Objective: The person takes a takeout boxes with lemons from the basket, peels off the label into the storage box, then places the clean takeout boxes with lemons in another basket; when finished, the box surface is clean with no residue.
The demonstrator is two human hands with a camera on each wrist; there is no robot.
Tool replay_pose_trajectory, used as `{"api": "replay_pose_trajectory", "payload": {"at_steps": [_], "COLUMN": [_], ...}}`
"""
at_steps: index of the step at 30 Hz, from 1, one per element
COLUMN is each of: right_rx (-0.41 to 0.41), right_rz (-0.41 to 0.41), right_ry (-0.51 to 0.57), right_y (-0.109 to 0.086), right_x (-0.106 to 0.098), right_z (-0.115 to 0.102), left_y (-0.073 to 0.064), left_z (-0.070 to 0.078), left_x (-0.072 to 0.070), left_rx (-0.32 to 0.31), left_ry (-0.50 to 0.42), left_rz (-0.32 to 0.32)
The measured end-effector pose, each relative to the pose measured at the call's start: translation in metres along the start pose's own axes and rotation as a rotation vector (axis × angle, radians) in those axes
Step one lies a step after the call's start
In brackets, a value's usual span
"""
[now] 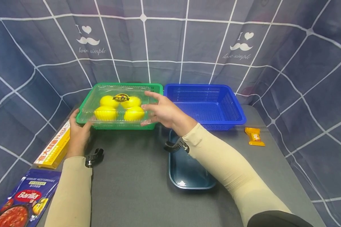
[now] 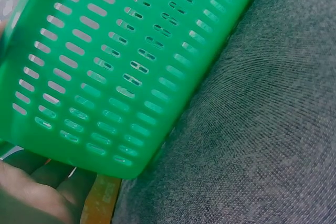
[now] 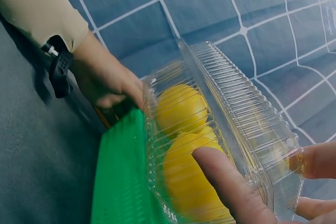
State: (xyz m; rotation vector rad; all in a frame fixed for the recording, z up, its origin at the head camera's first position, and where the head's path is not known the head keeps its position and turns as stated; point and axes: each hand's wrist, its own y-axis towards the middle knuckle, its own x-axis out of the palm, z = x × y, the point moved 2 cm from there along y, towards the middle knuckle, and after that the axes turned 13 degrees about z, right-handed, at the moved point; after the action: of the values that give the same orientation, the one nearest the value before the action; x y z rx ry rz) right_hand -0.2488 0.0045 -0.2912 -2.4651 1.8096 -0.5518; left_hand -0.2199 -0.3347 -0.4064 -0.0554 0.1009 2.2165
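A clear plastic box (image 1: 90, 107) of round yellow fruits (image 1: 106, 113), with a black and gold label, sits tilted over the green basket (image 1: 125, 126). My left hand (image 1: 79, 134) grips the basket's left front corner, its fingers outside the end wall and its thumb at the front, close to the box. In the left wrist view the basket's slotted wall (image 2: 113, 85) hides part of those fingers. At the box's right end, my right hand (image 1: 166, 110) holds it between the thumb (image 3: 226, 182) and spread fingers; the right wrist view shows the thumb across the ribbed side.
Right of the green basket stands a blue basket (image 1: 204, 125). A dark glossy tray (image 1: 187, 170) lies in front, partly under my right forearm. At left are a yellow pasta box (image 1: 55, 148) and a Barilla pouch (image 1: 28, 197); an orange packet (image 1: 254, 136) lies far right.
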Motion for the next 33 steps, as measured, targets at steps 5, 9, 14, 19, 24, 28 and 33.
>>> {"api": "replay_pose_trajectory", "payload": {"at_steps": [5,9,14,19,24,28,33], "right_rx": [-0.009,-0.006,0.001,0.001,-0.004,-0.007,-0.023], "right_rz": [-0.029,-0.044,-0.048,-0.046,-0.058,-0.077,-0.072], "right_ry": [-0.002,-0.01,-0.026,-0.038,-0.042,-0.056,-0.105], "right_y": [-0.009,-0.015,-0.023,-0.028,-0.033,-0.04,-0.049], "right_x": [0.0,-0.001,-0.003,-0.004,-0.005,-0.006,-0.009], "right_z": [0.002,0.004,0.008,0.012,0.015,0.017,0.02], "left_y": [0.005,0.006,0.008,0.009,0.009,0.004,-0.005], "left_z": [-0.008,-0.012,-0.011,-0.009,-0.008,-0.005,0.003], "left_x": [-0.003,-0.003,-0.002,-0.002,-0.003,-0.004,-0.005], "left_rx": [0.001,-0.011,0.013,0.001,-0.014,0.01,0.024], "left_ry": [0.043,0.07,0.037,0.02,0.016,0.027,0.083], "left_rz": [0.014,0.009,0.015,0.025,0.002,-0.011,-0.023]}}
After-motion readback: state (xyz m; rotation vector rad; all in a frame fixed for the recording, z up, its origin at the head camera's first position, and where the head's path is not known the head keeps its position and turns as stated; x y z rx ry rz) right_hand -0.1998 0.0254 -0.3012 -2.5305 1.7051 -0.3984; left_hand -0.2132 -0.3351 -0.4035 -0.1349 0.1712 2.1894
